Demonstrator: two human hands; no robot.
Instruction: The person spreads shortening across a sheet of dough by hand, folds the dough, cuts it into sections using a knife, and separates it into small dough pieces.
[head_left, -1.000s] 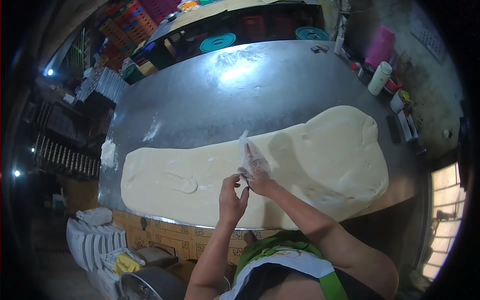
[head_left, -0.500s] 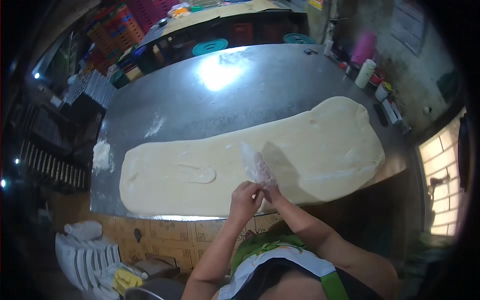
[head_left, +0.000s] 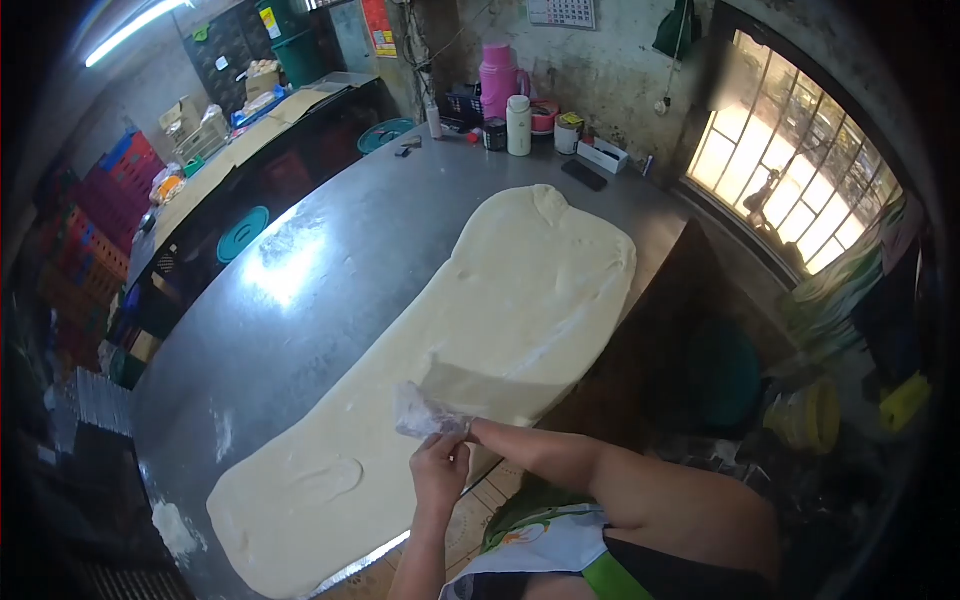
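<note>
A long, thick slab of pale dough (head_left: 510, 290) stretches diagonally over the metal table, with a curved ridge on its surface near the lower left. Above its near edge, a clear plastic bag or glove (head_left: 412, 408) covers my right hand (head_left: 448, 424), whose fingers are blurred through the film. Bare and closed, my left hand (head_left: 440, 470) pinches the plastic at the right wrist. Both hands cast no grip on the dough; a shadow lies across it beside them.
The metal table (head_left: 330, 310) carries white flour (head_left: 176, 530) at its left edge. Along the wall stand a pink jug (head_left: 497, 85), a pale bottle (head_left: 518, 127) and a dark phone (head_left: 584, 176). A barred window (head_left: 790, 140) is at right, a teal lid (head_left: 243, 235) beyond the table.
My view has swung to the right, bringing the window and wall items further in. The left hand still pinches the plastic at the right wrist; the covered hand now points more leftward.
</note>
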